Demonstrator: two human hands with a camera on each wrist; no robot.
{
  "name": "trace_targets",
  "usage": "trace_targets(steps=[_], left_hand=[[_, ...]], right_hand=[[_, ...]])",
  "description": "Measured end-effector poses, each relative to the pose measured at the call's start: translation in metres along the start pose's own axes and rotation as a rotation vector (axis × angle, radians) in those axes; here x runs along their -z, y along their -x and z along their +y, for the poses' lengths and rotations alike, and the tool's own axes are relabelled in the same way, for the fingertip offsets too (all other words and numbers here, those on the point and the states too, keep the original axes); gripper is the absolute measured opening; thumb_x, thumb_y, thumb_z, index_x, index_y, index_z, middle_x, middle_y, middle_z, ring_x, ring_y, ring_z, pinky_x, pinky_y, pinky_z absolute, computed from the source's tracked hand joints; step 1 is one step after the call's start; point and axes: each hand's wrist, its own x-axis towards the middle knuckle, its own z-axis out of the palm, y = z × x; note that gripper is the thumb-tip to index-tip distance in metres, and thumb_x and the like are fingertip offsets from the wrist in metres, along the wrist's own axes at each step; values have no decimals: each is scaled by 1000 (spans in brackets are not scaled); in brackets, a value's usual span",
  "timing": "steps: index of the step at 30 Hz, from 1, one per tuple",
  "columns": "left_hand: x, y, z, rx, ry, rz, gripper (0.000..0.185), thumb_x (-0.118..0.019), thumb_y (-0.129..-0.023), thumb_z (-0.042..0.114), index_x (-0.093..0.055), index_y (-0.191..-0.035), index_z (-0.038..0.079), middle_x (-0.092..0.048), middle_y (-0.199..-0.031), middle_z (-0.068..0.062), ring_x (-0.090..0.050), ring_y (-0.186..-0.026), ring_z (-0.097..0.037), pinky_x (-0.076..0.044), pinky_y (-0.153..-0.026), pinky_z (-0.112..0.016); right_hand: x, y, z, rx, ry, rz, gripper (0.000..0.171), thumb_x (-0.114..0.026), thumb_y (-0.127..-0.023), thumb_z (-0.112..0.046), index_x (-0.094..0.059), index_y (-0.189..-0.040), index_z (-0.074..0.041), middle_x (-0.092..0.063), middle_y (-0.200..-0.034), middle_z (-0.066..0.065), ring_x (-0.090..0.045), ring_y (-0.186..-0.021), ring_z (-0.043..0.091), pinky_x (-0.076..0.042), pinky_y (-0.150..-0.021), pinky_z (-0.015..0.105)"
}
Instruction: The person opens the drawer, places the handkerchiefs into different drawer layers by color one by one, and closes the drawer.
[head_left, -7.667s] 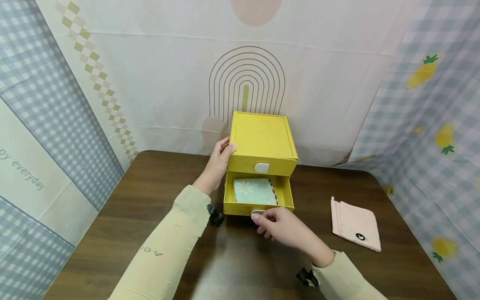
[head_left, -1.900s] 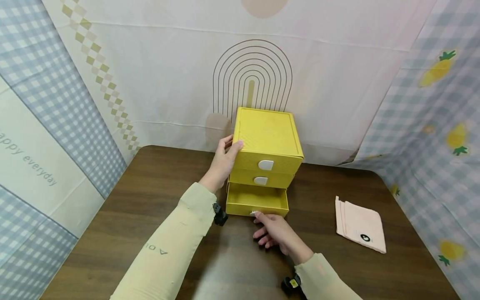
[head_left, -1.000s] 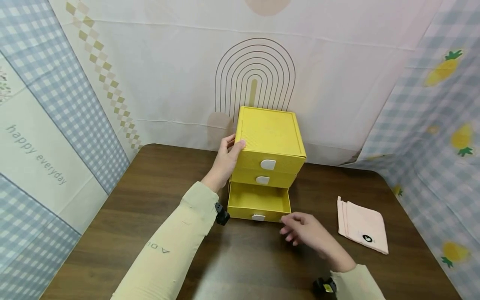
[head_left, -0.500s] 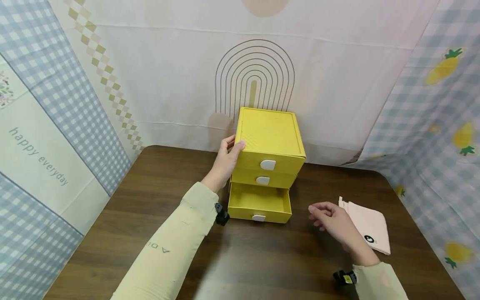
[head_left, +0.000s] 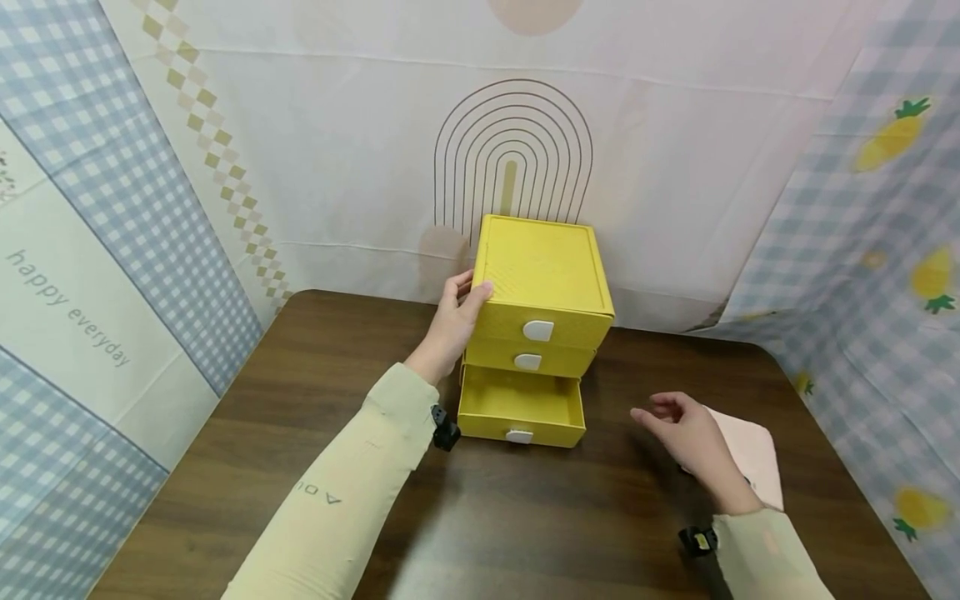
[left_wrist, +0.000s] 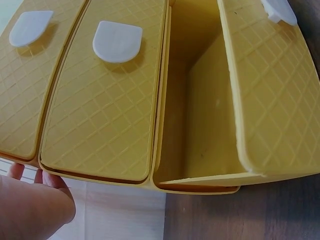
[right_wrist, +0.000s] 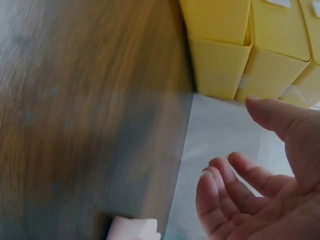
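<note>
A yellow drawer unit with three drawers and white tabs stands at the back of the table. Its bottom drawer is pulled out, with nothing visible inside; the upper two are closed. My left hand rests against the unit's upper left side, thumb at the top edge; its fingertips touch the side in the left wrist view. To the right, my right hand hovers with loosely bent fingers and holds nothing. It partly covers a folded pink towel, whose corner shows in the right wrist view.
The brown wooden table ends just behind the drawer unit, against a white patterned cloth backdrop. Blue checked cloth hangs on the left and on the right.
Earlier the middle drawer was out, holding a mint-green cloth; it is now closed. My right hand pulled the bottom drawer out, let go of its tab and moved right over the towel.
</note>
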Motion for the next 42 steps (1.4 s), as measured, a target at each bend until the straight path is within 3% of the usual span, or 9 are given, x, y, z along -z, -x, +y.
trace_targets(steps=[11,17,21,25,29,34,42], left_hand=[[-1,-1,-2,-4,2,1,63,-56,-91,54,-34,-143,26,-37,-142,1,-42,-125,-17,-37,-103,-38],[-2,0,-2,-3,3,-9,63,-56,-91,55,-34,-143,27,-37,-143,2,-40,-127,-16,-36,-103,-38],[-3,1,0,-7,9,-16,63,-56,-92,54,-34,-143,26,-36,-143,1,-40,-128,-16,-36,-103,-39],[-3,1,0,-9,14,-17,63,-56,-92,52,-33,-144,25,-36,-144,1,-40,-129,-17,-36,-103,-39],[-3,1,1,-9,14,-19,63,-55,-92,52,-33,-144,25,-35,-145,0,-39,-129,-17,-36,-104,-39],[-2,1,1,-8,13,-18,63,-56,-92,52,-33,-144,25,-35,-145,0,-40,-128,-17,-36,-104,-38],[0,1,1,-10,10,-8,64,-55,-92,54,-32,-144,25,-35,-144,1,-39,-129,-17,-36,-104,-39]], right_hand=[[0,0,6,-11,50,-2,82,-62,-84,-64,-52,-130,4,-58,-118,23,-55,-104,34,-47,-82,49],[11,5,12,-61,86,-15,91,-57,-85,-66,-43,-137,8,-49,-130,31,-49,-115,45,-43,-88,56],[23,7,25,-85,188,5,92,-56,-89,-62,-37,-138,14,-43,-131,37,-44,-115,53,-39,-89,61],[35,7,41,-176,318,38,89,-61,-89,-55,-36,-136,16,-36,-126,44,-34,-111,62,-34,-85,68],[46,6,59,-309,383,-18,101,-62,-85,-60,-27,-134,22,-29,-122,50,-28,-107,67,-32,-81,70],[48,6,77,-396,412,-97,113,-57,-83,-69,-20,-129,28,-28,-117,54,-30,-104,69,-32,-83,70],[53,1,89,-358,340,-158,125,-58,-79,-73,-12,-126,34,-27,-112,56,-29,-104,70,-30,-85,70]])
